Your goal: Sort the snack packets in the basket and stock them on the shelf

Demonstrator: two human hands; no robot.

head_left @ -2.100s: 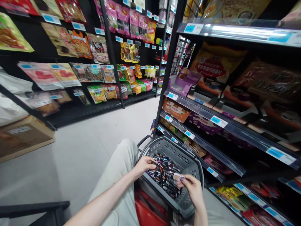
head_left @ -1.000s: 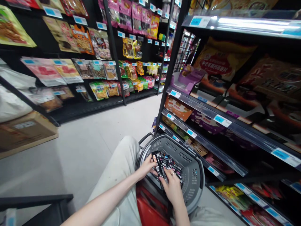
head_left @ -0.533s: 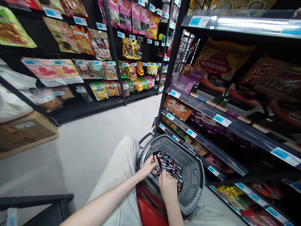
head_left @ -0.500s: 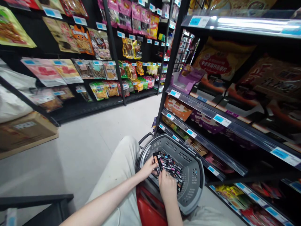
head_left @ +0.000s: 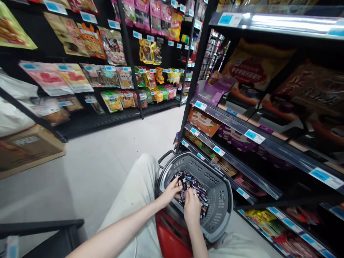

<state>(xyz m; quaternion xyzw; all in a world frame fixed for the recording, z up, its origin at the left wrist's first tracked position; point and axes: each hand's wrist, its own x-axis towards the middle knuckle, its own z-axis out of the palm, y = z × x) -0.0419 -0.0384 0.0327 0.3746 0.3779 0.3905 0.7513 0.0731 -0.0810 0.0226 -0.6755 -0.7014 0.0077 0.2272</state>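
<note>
Over a grey shopping basket (head_left: 197, 166) between my knees, my left hand (head_left: 172, 190) is closed on a small, dark, flat packet (head_left: 182, 181). The packet looks bent, and its exact kind is too blurred to tell. My right hand (head_left: 192, 204) is closed close beside it, fingertips pinched together at the packet's lower end; what they grip is partly hidden. Several similar small dark packets (head_left: 200, 191) with pink, orange and white marks lie loosely in the bottom of the basket, beneath and beyond my hands.
To the right, a black shelf unit (head_left: 258, 139) with price labels holds boxes and large bags. Hanging snack bags (head_left: 125, 77) line the far rack. A cardboard box (head_left: 29, 148) sits at the left; something red (head_left: 172, 233) is under the basket.
The dark packet in my left hand has turned and now looks bent. My right hand has shifted slightly up and right, staying near it. The basket stays in place.
</note>
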